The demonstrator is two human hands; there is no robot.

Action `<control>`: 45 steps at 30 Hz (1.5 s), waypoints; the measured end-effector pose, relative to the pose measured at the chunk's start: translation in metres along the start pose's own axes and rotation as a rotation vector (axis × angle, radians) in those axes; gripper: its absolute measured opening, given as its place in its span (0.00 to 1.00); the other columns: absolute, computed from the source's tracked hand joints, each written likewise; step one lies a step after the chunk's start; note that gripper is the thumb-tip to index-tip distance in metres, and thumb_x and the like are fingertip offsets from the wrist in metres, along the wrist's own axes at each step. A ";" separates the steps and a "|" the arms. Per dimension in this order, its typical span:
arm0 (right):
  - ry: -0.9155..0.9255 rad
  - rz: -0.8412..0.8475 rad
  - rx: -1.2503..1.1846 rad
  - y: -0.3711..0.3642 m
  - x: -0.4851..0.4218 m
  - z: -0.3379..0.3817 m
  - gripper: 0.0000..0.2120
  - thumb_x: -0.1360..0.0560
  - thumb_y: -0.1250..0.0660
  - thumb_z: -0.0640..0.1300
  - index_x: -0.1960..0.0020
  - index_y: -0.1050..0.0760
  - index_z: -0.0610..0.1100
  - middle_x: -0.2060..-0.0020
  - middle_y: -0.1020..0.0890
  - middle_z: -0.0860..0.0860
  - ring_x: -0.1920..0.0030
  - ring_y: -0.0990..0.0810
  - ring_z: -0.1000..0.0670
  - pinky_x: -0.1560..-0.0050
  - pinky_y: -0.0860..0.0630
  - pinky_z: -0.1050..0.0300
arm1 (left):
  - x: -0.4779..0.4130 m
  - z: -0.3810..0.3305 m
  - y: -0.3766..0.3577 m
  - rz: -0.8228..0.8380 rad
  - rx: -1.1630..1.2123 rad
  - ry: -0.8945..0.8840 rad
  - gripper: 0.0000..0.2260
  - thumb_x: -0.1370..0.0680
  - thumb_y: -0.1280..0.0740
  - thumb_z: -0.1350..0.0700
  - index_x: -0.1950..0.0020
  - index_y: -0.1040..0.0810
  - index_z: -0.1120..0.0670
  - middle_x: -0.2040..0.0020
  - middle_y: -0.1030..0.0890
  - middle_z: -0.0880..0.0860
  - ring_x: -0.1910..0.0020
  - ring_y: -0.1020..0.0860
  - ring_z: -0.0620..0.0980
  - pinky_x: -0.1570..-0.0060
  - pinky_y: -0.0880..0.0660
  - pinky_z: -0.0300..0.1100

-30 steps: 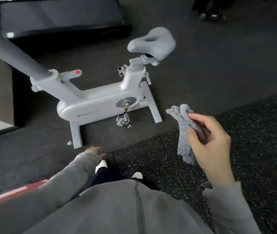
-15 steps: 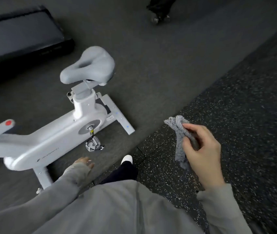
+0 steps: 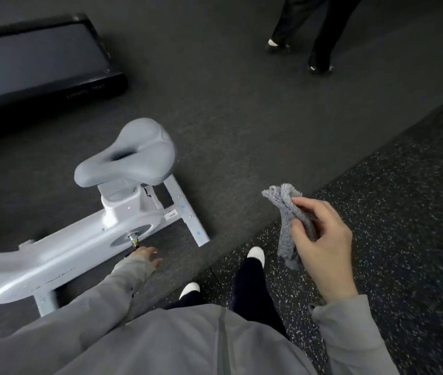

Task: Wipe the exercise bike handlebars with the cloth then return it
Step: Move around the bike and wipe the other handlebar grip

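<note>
Stepped forward since earlier frame, both shoes [image 3: 255, 254] now showing at speckled mat [image 3: 404, 212] edge. Head view: right hand [image 3: 323, 239] grips grey cloth [image 3: 288, 223], raised right of bike [image 3: 79, 250]. Left hand [image 3: 147, 257] hangs loose. Lettering on bike and treadmill [image 3: 39, 63] blurred, unreadable. Dark carpet [image 3: 242, 131] beyond.
</note>
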State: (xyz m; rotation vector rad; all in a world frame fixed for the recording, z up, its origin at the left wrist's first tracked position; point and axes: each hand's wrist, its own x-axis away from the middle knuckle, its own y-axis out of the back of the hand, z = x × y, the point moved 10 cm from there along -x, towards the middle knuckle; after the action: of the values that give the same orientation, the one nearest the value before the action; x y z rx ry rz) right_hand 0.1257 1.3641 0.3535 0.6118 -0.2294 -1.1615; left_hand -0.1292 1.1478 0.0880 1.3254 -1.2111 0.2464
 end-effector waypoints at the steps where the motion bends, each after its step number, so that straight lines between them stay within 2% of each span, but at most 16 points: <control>1: 0.017 0.004 0.002 0.003 -0.017 -0.005 0.17 0.30 0.33 0.29 0.47 0.21 0.46 0.53 0.21 0.59 0.51 0.22 0.58 0.47 0.28 0.70 | -0.010 -0.003 -0.001 0.000 -0.026 0.001 0.19 0.20 0.40 0.52 0.30 0.32 0.56 0.29 0.31 0.57 0.30 0.33 0.54 0.31 0.37 0.40; 9: 0.108 0.129 -0.079 0.030 -0.179 -0.065 0.18 0.29 0.34 0.30 0.46 0.21 0.48 0.51 0.21 0.59 0.49 0.20 0.53 0.45 0.23 0.53 | -0.072 -0.083 0.004 0.020 0.020 0.213 0.22 0.22 0.40 0.45 0.29 0.33 0.52 0.28 0.32 0.54 0.30 0.33 0.54 0.29 0.37 0.45; 12: 0.161 0.220 -0.070 0.032 -0.236 -0.076 0.17 0.29 0.34 0.30 0.46 0.21 0.48 0.50 0.21 0.60 0.49 0.20 0.54 0.45 0.23 0.55 | -0.088 -0.141 0.013 0.022 0.003 0.224 0.24 0.22 0.44 0.41 0.27 0.38 0.48 0.24 0.39 0.50 0.26 0.40 0.51 0.26 0.42 0.47; 16: 0.206 0.313 -0.071 0.020 -0.301 -0.078 0.18 0.30 0.34 0.30 0.46 0.21 0.49 0.51 0.21 0.61 0.49 0.20 0.54 0.45 0.24 0.56 | -0.113 -0.208 0.041 -0.032 0.005 0.184 0.26 0.22 0.47 0.38 0.26 0.40 0.47 0.25 0.39 0.48 0.26 0.42 0.49 0.27 0.44 0.48; 19: 0.245 0.359 -0.106 0.000 -0.342 -0.068 0.20 0.30 0.34 0.29 0.47 0.22 0.51 0.51 0.21 0.61 0.50 0.20 0.55 0.47 0.24 0.59 | -0.133 -0.230 0.061 -0.048 0.024 0.191 0.26 0.21 0.49 0.37 0.26 0.42 0.47 0.25 0.40 0.47 0.26 0.42 0.49 0.27 0.44 0.49; 26: 0.335 0.438 -0.123 -0.083 -0.445 -0.032 0.17 0.30 0.35 0.28 0.47 0.21 0.44 0.52 0.21 0.56 0.49 0.21 0.55 0.46 0.24 0.58 | -0.212 -0.234 0.111 -0.043 0.184 0.272 0.28 0.22 0.49 0.37 0.25 0.42 0.48 0.24 0.41 0.47 0.25 0.44 0.49 0.27 0.45 0.50; 31: 0.394 0.514 -0.108 -0.149 -0.507 0.007 0.17 0.30 0.35 0.28 0.46 0.21 0.43 0.52 0.21 0.58 0.49 0.22 0.59 0.47 0.25 0.64 | -0.265 -0.229 0.168 -0.001 0.339 0.341 0.30 0.22 0.50 0.36 0.23 0.50 0.48 0.22 0.52 0.46 0.23 0.55 0.51 0.24 0.54 0.51; 33: 0.419 0.556 -0.130 -0.173 -0.527 0.025 0.17 0.30 0.35 0.28 0.47 0.21 0.44 0.53 0.21 0.59 0.50 0.22 0.60 0.48 0.26 0.67 | -0.275 -0.224 0.195 -0.032 0.386 0.377 0.31 0.22 0.50 0.35 0.23 0.52 0.46 0.22 0.55 0.45 0.23 0.58 0.50 0.24 0.56 0.51; 37: 0.443 0.669 -0.194 -0.229 -0.561 0.059 0.18 0.30 0.35 0.27 0.47 0.21 0.46 0.53 0.20 0.58 0.50 0.21 0.58 0.49 0.25 0.66 | -0.289 -0.208 0.238 -0.079 0.471 0.453 0.32 0.23 0.50 0.34 0.23 0.54 0.45 0.22 0.58 0.45 0.23 0.58 0.49 0.24 0.55 0.51; 45: 0.572 0.944 -0.217 -0.366 -0.631 0.123 0.17 0.30 0.34 0.28 0.47 0.21 0.45 0.53 0.20 0.56 0.49 0.21 0.57 0.47 0.24 0.63 | -0.316 -0.169 0.284 -0.122 0.752 0.663 0.32 0.23 0.49 0.35 0.23 0.53 0.46 0.22 0.56 0.46 0.23 0.55 0.50 0.23 0.54 0.49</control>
State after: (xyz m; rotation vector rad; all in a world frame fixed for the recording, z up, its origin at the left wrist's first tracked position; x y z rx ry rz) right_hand -0.4711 1.8013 0.3362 0.5212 0.1041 -0.0769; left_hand -0.3843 1.5259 0.0502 1.7434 -0.4635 1.0374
